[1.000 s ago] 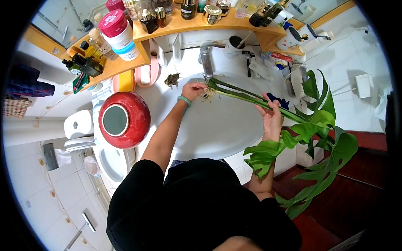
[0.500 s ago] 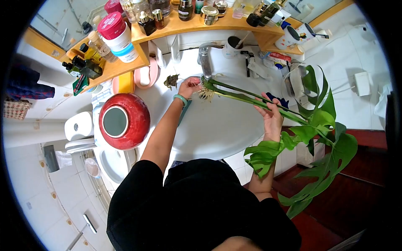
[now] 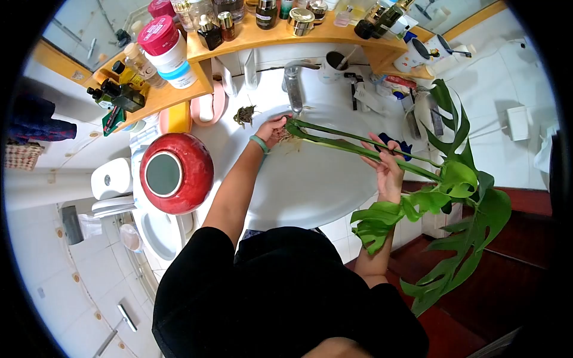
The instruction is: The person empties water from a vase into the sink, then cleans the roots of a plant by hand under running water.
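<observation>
A monstera plant (image 3: 340,144) with long green stems lies across the white washbasin (image 3: 298,197), its cut leaves spreading to the right. My left hand (image 3: 273,131), a green bangle on its wrist, is closed around the pale roots at the stem base, just below the metal tap (image 3: 293,89). Farther along, the stems rest in my right hand (image 3: 390,172), whose fingers curl around them. Part of the roots is hidden by my left fingers. On the basin's left rim sits a small dark clump of plant matter (image 3: 244,116).
An upturned red ceramic pot (image 3: 200,173) stands at the left. Behind the basin, a curved wooden shelf (image 3: 250,42) holds bottles and jars. A pink soap dish (image 3: 218,107) and a cup (image 3: 331,70) stand below it. Dark blue cloth (image 3: 401,145) lies at the right rim.
My left hand has moved slightly down with the root end, now gathering the roots more fully in its fingers. The stem base sits lower below the tap, and the leaves have shifted slightly.
</observation>
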